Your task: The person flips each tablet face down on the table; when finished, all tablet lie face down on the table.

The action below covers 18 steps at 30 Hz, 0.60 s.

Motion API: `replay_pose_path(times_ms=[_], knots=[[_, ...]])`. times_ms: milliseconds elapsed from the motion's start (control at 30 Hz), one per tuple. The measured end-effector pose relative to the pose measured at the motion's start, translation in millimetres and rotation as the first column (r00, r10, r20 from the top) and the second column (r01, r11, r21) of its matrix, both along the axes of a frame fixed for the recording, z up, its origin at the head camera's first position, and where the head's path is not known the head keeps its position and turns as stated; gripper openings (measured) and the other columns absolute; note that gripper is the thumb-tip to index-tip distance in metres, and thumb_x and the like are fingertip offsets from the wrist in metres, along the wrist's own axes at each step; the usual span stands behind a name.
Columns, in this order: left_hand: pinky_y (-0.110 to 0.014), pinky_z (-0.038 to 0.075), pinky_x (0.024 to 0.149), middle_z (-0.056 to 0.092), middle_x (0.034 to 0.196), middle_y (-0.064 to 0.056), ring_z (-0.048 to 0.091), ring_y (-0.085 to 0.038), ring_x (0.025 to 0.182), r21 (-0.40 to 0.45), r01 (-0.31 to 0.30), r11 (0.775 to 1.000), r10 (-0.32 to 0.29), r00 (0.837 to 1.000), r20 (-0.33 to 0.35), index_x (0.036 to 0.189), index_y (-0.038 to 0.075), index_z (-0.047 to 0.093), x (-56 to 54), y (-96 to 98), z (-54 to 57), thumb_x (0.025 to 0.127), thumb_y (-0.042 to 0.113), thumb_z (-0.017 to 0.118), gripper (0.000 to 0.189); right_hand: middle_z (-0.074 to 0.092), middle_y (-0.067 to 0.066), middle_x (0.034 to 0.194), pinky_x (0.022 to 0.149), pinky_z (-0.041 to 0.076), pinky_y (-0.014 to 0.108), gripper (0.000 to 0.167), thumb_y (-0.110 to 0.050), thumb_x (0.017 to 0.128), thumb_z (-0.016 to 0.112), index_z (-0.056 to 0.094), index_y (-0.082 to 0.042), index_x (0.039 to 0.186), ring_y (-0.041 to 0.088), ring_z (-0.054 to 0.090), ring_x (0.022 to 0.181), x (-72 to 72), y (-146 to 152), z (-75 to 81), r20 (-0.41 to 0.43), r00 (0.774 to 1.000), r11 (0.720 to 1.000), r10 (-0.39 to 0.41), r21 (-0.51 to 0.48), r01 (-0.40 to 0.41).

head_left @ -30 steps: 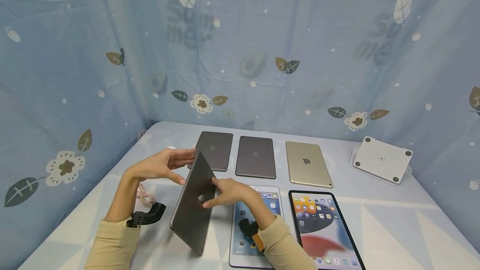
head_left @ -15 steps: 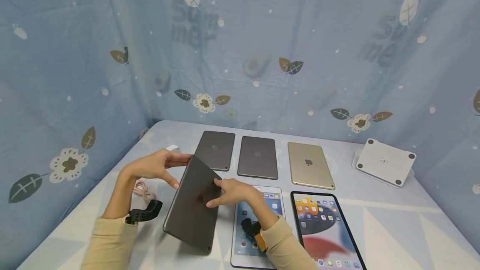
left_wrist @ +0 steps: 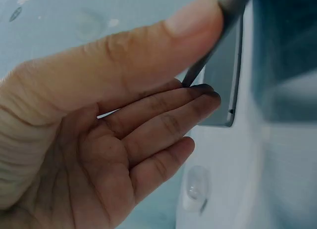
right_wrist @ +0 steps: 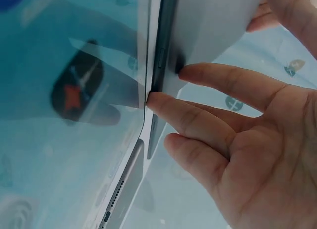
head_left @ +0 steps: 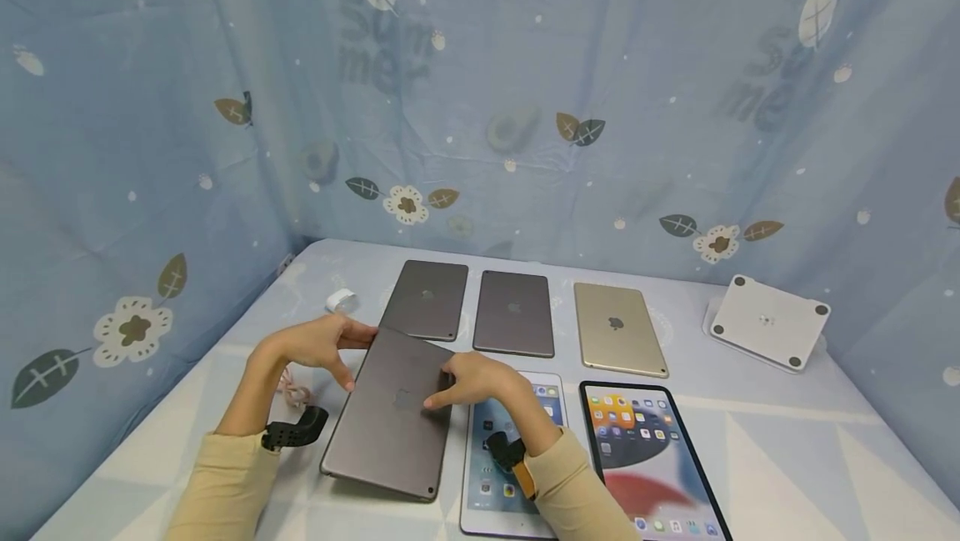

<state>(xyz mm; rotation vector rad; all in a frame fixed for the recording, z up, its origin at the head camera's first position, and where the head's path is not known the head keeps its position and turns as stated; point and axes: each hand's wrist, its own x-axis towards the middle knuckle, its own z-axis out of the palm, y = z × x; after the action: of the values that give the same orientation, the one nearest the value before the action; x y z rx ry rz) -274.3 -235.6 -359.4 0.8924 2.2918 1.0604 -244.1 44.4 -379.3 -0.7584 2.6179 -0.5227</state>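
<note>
A dark grey tablet (head_left: 390, 433) is tilted back side up on the front left of the table, its near edge slightly raised. My left hand (head_left: 318, 349) holds its upper left corner, fingertips at the top edge and thumb at the left edge; in the left wrist view the thumb (left_wrist: 163, 46) meets the thin dark rim. On the right side my right hand (head_left: 472, 378) grips the tablet, thumb on the back and fingers at the edge. Below that hand lies a white-framed tablet (head_left: 551, 395) with its screen lit, partly covered by the forearm.
Two dark grey tablets (head_left: 426, 301) (head_left: 513, 313) and a gold tablet (head_left: 620, 328) lie face down behind. A lit tablet (head_left: 652, 458) lies at right, a white stand (head_left: 771, 323) at far right. A white charger (head_left: 342, 301) and pink cable (head_left: 294, 391) are at left.
The dark grey tablet has swung from nearly upright on its edge down towards lying flat, back side up. Both hands have stayed at its edges and moved with it.
</note>
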Motion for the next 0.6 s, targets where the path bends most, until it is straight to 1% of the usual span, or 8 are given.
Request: replay_pose_path(times_ms=[33,100,133,167,267,367,467,600], knots=[[-0.055,0.037,0.105,0.034,0.142,-0.04,0.038,-0.052,0.131,-0.011,-0.005,1.0,0.005,1.0,0.002,0.136,-0.024,0.031,-0.4,1.0,-1.2,0.07,0.009,0.084,0.091,0.068,0.006,0.095,0.071,0.051,0.026,0.049,-0.043,0.083,0.071,0.068,0.001,0.106,0.017,0.064,0.086,-0.7,0.7,-0.3,-0.001,1.0,1.0,0.005,-0.006,-0.005],[-0.055,0.037,0.105,0.036,0.141,-0.04,0.038,-0.052,0.131,-0.027,-0.019,0.999,0.02,0.999,0.027,0.135,-0.024,0.032,-1.3,3.1,-3.7,0.07,0.006,0.084,0.089,0.058,0.0,0.073,0.057,0.042,0.023,0.037,-0.041,0.083,0.072,0.066,-0.005,0.088,0.012,0.053,0.066,-1.6,2.0,-0.5,0.004,1.0,1.0,0.013,-0.019,-0.013],[-0.055,0.038,0.105,0.037,0.14,-0.04,0.039,-0.052,0.131,-0.035,-0.029,0.999,0.03,0.999,0.038,0.135,-0.025,0.033,-1.4,3.7,-4.7,0.07,0.005,0.083,0.088,0.049,-0.002,0.065,0.052,0.036,0.023,0.034,-0.04,0.083,0.072,0.063,-0.008,0.08,0.011,0.046,0.059,-1.7,1.9,-0.2,0.011,1.0,1.0,0.015,-0.027,-0.015],[-0.054,0.039,0.105,0.039,0.139,-0.04,0.04,-0.052,0.13,-0.052,-0.037,0.998,0.039,0.998,0.044,0.134,-0.025,0.034,-1.6,4.7,-5.6,0.07,0.005,0.083,0.086,0.044,-0.004,0.063,0.051,0.034,0.022,0.034,-0.04,0.083,0.072,0.06,-0.009,0.075,0.009,0.042,0.056,-1.8,1.7,-0.1,0.011,1.0,0.999,0.018,-0.029,-0.017],[-0.053,0.039,0.106,0.042,0.138,-0.039,0.042,-0.051,0.13,-0.092,-0.061,0.994,0.068,0.994,0.083,0.133,-0.024,0.036,-1.7,7.2,-8.4,0.074,0.005,0.081,0.08,0.036,-0.006,0.058,0.049,0.03,0.021,0.038,-0.039,0.084,0.072,0.051,-0.012,0.067,0.008,0.036,0.053,-1.1,1.0,0.4,0.013,1.0,0.999,0.021,-0.031,-0.021],[-0.052,0.04,0.105,0.044,0.136,-0.038,0.045,-0.05,0.128,-0.138,-0.088,0.986,0.099,0.992,0.076,0.132,-0.024,0.038,-0.4,10.3,-9.3,0.077,0.009,0.079,0.077,0.033,-0.006,0.058,0.049,0.028,0.021,0.04,-0.038,0.084,0.072,0.048,-0.013,0.064,0.009,0.034,0.052,-0.3,0.0,0.7,0.012,1.0,1.0,0.02,-0.022,-0.019],[-0.051,0.043,0.103,0.048,0.133,-0.038,0.05,-0.048,0.125,-0.188,-0.12,0.975,0.125,0.992,0.019,0.13,-0.024,0.041,1.1,15.4,-7.9,0.078,0.015,0.079,0.075,0.034,-0.006,0.058,0.049,0.028,0.022,0.041,-0.039,0.084,0.072,0.048,-0.013,0.064,0.009,0.035,0.052,0.3,-1.0,0.0,0.007,1.0,1.0,0.008,-0.007,-0.008],[-0.049,0.047,0.099,0.056,0.127,-0.035,0.057,-0.043,0.117,-0.279,-0.168,0.946,0.15,0.985,-0.087,0.127,-0.022,0.047,3.2,24.6,-4.6,0.078,0.023,0.08,0.074,0.036,-0.005,0.06,0.049,0.029,0.022,0.04,-0.039,0.083,0.073,0.048,-0.013,0.065,0.009,0.036,0.053,0.4,-2.4,-1.7,-0.009,1.0,1.0,-0.002,0.014,0.002]])
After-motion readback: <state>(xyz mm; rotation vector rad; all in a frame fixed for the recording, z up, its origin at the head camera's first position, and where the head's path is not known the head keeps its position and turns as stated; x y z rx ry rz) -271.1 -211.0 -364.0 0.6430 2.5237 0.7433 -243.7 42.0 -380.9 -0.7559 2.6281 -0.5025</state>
